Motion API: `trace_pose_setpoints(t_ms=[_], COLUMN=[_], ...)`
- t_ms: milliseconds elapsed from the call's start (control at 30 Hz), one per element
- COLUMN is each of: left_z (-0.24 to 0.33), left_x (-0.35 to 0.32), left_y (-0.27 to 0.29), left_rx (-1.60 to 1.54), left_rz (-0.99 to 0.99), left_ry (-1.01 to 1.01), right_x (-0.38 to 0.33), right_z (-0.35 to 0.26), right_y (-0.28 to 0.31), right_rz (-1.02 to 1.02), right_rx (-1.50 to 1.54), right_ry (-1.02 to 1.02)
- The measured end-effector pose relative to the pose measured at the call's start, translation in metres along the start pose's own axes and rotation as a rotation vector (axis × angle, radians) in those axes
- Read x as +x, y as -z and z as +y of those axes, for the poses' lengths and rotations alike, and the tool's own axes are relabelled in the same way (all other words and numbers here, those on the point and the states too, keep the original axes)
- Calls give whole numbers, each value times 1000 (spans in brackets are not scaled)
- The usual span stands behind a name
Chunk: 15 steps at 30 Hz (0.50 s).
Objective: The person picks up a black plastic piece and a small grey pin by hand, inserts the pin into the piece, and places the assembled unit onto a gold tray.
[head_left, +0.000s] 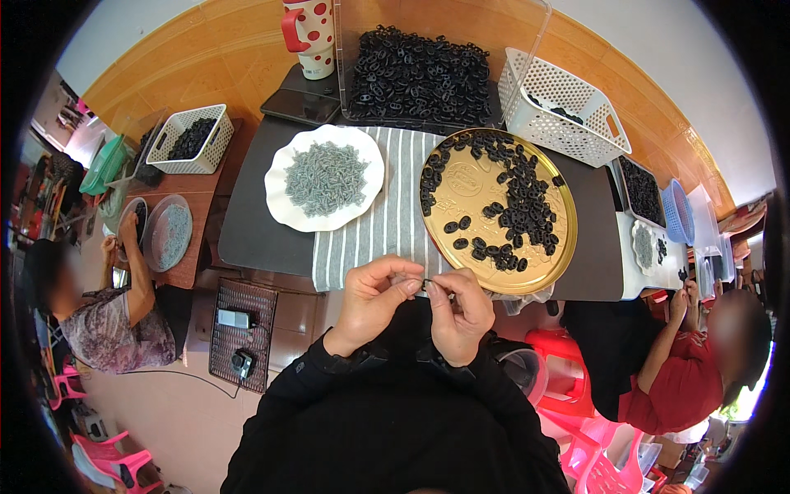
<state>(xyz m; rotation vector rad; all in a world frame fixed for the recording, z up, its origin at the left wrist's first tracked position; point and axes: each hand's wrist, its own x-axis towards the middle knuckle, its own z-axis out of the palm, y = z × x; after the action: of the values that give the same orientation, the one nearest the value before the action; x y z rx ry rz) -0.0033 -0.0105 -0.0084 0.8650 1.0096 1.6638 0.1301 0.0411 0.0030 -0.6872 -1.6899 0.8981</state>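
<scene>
Pinching a small dark piece (pixel 429 282) between left hand (pixel 372 300) and right hand (pixel 457 315) fingertips, both closed on it, just before gold tray (pixel 461 185).

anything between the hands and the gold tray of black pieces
Nothing visible. Both hands, left hand and right hand, pinch a small piece just at the near rim of the gold tray, and the gap between them shows only bare striped cloth.

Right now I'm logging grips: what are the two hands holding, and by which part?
The left hand and right hand pinch one small dark part between their fingertips at the table edge. It is too small to tell which part of it.
</scene>
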Motion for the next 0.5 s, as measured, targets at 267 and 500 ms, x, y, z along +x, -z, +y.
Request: trace_pose_setpoints(t_ms=[267, 500], left_z=[-5, -1], left_x=[-5, -3], left_y=[-5, -16], left_rx=[364, -148], left_rz=[-66, -14], left_ry=[-171, 1], right_x=[-6, -6], right_z=[6, 10], right_y=[-4, -4], right_rz=[122, 181], right_rx=[-20, 166], right_ry=[40, -98])
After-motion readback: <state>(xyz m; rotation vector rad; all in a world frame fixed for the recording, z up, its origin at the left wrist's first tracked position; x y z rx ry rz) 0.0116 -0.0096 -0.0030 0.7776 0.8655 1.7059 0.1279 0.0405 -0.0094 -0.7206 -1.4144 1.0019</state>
